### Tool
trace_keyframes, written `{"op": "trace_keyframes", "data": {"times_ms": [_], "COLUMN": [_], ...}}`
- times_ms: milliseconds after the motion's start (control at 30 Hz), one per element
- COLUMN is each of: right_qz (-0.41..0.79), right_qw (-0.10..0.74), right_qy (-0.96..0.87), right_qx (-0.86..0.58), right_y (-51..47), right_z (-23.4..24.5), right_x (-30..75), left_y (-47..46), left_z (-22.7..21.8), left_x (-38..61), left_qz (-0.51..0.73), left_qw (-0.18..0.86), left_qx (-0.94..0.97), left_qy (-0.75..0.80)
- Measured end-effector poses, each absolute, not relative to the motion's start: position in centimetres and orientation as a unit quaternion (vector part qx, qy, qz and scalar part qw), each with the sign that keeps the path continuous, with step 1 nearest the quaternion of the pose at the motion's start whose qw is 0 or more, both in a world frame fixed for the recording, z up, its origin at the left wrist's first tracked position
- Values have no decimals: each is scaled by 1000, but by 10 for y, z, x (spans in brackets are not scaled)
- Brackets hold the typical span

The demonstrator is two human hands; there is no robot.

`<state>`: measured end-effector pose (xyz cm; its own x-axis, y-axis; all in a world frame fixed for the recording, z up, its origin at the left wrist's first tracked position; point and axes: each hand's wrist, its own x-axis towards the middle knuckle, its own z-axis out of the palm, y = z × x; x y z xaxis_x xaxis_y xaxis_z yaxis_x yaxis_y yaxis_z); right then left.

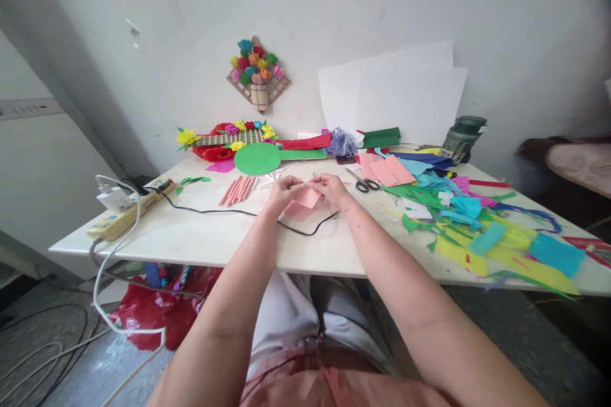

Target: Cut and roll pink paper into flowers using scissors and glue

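Observation:
Between my left hand (284,192) and my right hand (333,190) is a small pink paper sheet (309,198), pinched by its upper edge with the fingers of both hands. Something whitish shows along that edge, too small to make out. Beneath it, more pink paper (294,210) lies on the white table (248,238). Several rolled pink paper tubes (237,191) lie left of my left hand, and some thin white sticks (268,182) lie close behind it. Black-handled scissors (366,186) rest to the right of my right hand.
A black cable (214,211) crosses the table from a power strip (128,213) and passes under my hands. Behind stand a green paddle-shaped cutout (258,159) and a flower-trimmed piece (229,139). Coloured paper scraps (477,222) cover the right side, near a bottle (462,138).

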<state>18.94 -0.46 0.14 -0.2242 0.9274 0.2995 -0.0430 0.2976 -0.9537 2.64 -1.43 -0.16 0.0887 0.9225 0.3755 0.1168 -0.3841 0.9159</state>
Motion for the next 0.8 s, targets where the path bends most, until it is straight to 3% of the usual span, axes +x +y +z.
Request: {"op": "trace_keyframes", "data": {"times_ms": [167, 367, 567, 800], "right_qz": [477, 504, 504, 499], "right_qw": [524, 513, 516, 581], "right_qy": [-611, -609, -615, -534], "right_qx": [-353, -334, -318, -358], "right_y": [-4, -10, -8, 0], "right_z": [2, 7, 4, 2], "right_x": [192, 193, 193, 197], "left_y": [-17, -22, -19, -11], "left_z": [0, 1, -2, -6], "left_x": [25, 24, 27, 28], "left_qz": [579, 495, 524, 576], "left_qw": [432, 548, 506, 494], "left_qx": [581, 582, 605, 564], "left_qy": [373, 339, 321, 326]}}
